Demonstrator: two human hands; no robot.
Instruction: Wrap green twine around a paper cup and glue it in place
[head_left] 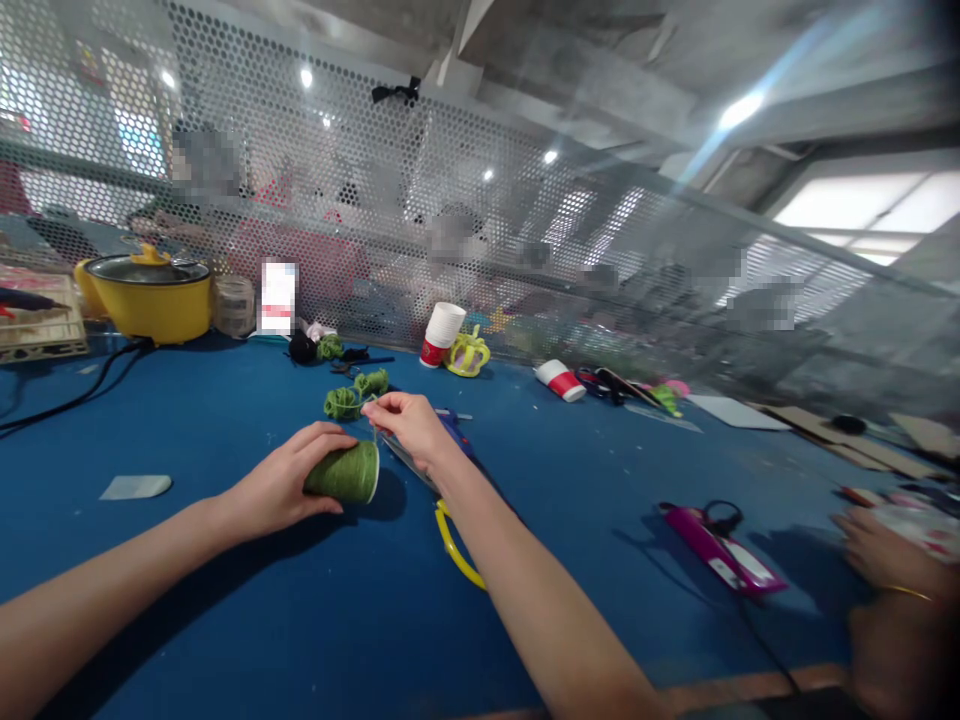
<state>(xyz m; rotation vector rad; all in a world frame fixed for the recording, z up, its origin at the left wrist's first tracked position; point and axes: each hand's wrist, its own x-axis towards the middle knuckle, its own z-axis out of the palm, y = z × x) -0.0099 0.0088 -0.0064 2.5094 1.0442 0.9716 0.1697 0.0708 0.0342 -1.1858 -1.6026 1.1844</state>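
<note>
My left hand (pixel 310 470) is wrapped around a paper cup wound with green yarn (pixel 345 474), which lies on its side with the white rim toward the right. Just above that rim, the fingers of my right hand (pixel 405 425) pinch a strand of green yarn (pixel 374 432). Beyond my hands are small bundles of green yarn (pixel 343 403) on the blue table. Under my right forearm lies a pair of scissors with yellow handles (pixel 452 548), partly covered by the arm. Behind my right wrist a dark blue tool (pixel 455 432) shows in part.
A yellow electric pot (pixel 154 305) with a cord stands at the back left. Stacked paper cups (pixel 443 333) and a yellow crown-shaped item (pixel 467 354) stand by the mesh partition (pixel 360 200). A purple power strip (pixel 721 555) lies at right, near another person's hand (pixel 874 545).
</note>
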